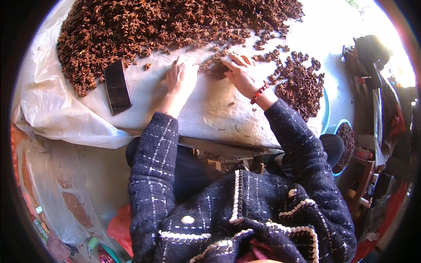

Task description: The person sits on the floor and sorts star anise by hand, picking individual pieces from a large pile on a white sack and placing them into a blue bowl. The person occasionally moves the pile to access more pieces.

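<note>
A big heap of dried star anise (158, 26) covers the far side of a work surface lined with pale plastic sheeting (213, 111). My left hand (182, 75) rests on the sheeting with its fingers curled under; what they may hold is hidden. Just right of it, my right hand (242, 74), with a red bead bracelet at the wrist, lies with fingers apart at a small cluster of star anise (214, 66), touching its edge. A second, darker pile of star anise (301, 85) sits beyond my right wrist.
A dark-screened smartphone (117, 87) lies left of my left hand. At the right, a blue basin (344, 144) of dark dried pieces stands beside my knee. Loose plastic sheeting (69, 121) hangs over the left edge. A red plastic bag (121, 227) lies on the floor.
</note>
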`<state>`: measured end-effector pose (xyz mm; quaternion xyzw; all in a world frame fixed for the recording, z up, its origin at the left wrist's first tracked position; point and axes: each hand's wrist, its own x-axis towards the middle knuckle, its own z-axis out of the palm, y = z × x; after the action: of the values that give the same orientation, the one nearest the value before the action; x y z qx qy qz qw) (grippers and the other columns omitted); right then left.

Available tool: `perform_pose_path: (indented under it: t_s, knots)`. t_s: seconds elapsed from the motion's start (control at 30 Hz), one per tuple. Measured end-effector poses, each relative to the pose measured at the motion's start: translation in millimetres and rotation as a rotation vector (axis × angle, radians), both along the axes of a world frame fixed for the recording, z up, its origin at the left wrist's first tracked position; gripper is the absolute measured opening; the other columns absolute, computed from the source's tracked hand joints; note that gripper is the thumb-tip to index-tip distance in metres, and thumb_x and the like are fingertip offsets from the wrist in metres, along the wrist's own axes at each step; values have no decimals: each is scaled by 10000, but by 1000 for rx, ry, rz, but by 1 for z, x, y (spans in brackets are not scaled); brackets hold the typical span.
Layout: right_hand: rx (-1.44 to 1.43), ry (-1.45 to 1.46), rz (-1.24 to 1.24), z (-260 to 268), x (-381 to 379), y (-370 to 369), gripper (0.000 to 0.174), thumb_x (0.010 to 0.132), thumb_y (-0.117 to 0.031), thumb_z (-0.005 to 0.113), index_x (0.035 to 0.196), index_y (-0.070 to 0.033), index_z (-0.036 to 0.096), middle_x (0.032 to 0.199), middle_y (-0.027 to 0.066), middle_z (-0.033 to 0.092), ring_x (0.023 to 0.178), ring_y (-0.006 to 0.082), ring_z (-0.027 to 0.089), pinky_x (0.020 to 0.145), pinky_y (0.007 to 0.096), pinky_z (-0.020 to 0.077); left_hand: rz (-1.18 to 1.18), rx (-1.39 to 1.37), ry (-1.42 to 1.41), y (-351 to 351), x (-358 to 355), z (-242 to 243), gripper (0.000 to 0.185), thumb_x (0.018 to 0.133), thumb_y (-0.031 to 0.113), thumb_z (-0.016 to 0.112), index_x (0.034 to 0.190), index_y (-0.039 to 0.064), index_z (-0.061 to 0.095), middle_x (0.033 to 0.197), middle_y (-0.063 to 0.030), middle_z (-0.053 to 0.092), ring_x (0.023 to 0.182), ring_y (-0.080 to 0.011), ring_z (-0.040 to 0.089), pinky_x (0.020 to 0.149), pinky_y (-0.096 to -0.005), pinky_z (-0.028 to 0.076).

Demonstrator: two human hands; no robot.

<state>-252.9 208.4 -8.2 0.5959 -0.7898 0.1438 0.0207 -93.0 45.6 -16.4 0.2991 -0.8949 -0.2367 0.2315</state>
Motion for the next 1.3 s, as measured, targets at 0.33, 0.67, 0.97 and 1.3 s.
perform_pose_path:
  t_s: [0.33,0.67,0.97,1.3]
  knots:
    - [-232,-24,-48,11,-10,40,247,841,-165,662,1072,-76,675,1155,101,641,1138,287,548,973,416,433,-65,226,-52,23,-10,13,180,857,201,606,964,69,666,881,-170,676,810,-336,654,712,-408,500]
    - [-184,-160,168,-13,-10,-62,67,839,-97,581,861,-41,610,842,135,573,777,323,575,671,412,480,218,-8,34,-18,-31,4,168,859,215,593,901,69,664,920,-137,676,805,-351,651,684,-442,510]
    - [-92,-263,131,-5,-16,-34,34,803,-55,568,819,-27,578,801,145,570,796,334,581,700,414,481,78,-168,-12,-33,-55,-21,168,830,204,597,878,48,634,889,-161,657,787,-348,647,681,-447,509]
    - [-432,-405,38,7,5,-32,330,809,-66,635,1138,-73,621,1128,149,589,860,295,626,723,367,516,47,32,22,-2,-34,12,183,858,146,597,988,44,676,882,-177,676,799,-324,661,708,-391,515]
